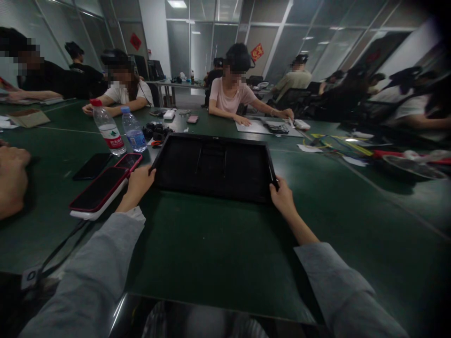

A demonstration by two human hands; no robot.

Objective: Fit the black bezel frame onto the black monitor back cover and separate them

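A shallow black rectangular tray-like panel (211, 180) with a raised rim lies level before me, at or just above the green table. A thin U-shaped bar shows on its inner face. My left hand (141, 182) grips its left edge, thumb near the rim. At the right edge, my right hand (283, 195) is closed round the near corner. Just left of my left hand lies a phone-like device with a red rim (100, 188) on a white base. A smaller red-rimmed device (129, 161) sits behind it.
The green table (211, 244) extends all around. A red-capped bottle (108, 129), a blue-capped bottle (134, 131) and a black phone (92, 166) stand or lie at left. Another person's hand (12, 178) is at far left. Across sits a person (234, 94). Cables (338, 145) and a round pan-like item (412, 166) lie right.
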